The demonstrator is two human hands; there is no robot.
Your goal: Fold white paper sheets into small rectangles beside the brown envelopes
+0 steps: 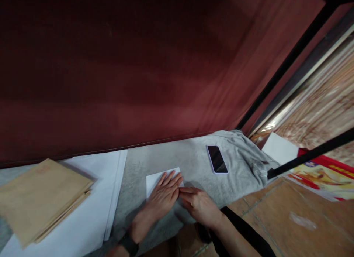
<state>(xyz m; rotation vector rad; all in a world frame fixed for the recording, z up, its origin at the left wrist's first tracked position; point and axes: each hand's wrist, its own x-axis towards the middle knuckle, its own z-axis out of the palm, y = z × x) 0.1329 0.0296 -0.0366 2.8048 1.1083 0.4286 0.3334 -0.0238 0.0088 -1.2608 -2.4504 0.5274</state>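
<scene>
A small white sheet of paper [152, 180] lies on the grey cloth-covered surface in front of me. Flat on top of it rests my left hand [165, 190], fingers stretched out and covering much of the sheet. My right hand [197, 205] is at the sheet's right edge, close beside the left thumb. Its fingers are curled and pinched together at the paper's edge; the exact fingertip contact is partly hidden. A dark band is on my left wrist.
A phone [217, 159] with a pale purple case lies right of the paper. At left, brown envelopes [47, 198] rest on large white sheets [110, 183]. A dark red wall [124, 83] rises behind. Black metal bars [290, 57] and a printed box [323, 175] stand at right.
</scene>
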